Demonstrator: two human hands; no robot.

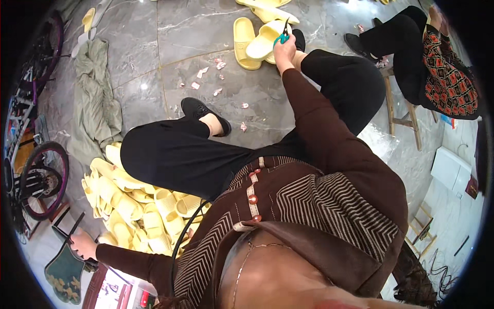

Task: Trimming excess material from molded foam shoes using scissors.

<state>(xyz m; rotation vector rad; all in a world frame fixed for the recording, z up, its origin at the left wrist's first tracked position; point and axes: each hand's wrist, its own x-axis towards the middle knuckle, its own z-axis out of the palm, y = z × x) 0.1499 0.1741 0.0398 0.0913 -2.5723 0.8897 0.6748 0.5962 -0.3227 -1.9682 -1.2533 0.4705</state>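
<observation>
My right hand (284,51) reaches forward, closed on a small pair of snips (282,37) with teal handles and dark blades. The blades point away from me, over a pale yellow slipper (263,42). Beside that one lies another yellow slipper (244,42), and more overlap just beyond. Out to the left and back, my left hand (83,244) has its fingers curled near a chair with a dark green, flower-patterned panel (65,272) and thin black bars. What these fingers hold, if anything, I cannot make out.
A heap of yellow slippers (136,211) lies by my left leg. Farther left are a grey-green cloth (95,92) and a bicycle (38,180). Pinkish scraps (203,72) dot the tiled floor. Another person (406,56) sits at the right, near a wooden stool (405,121).
</observation>
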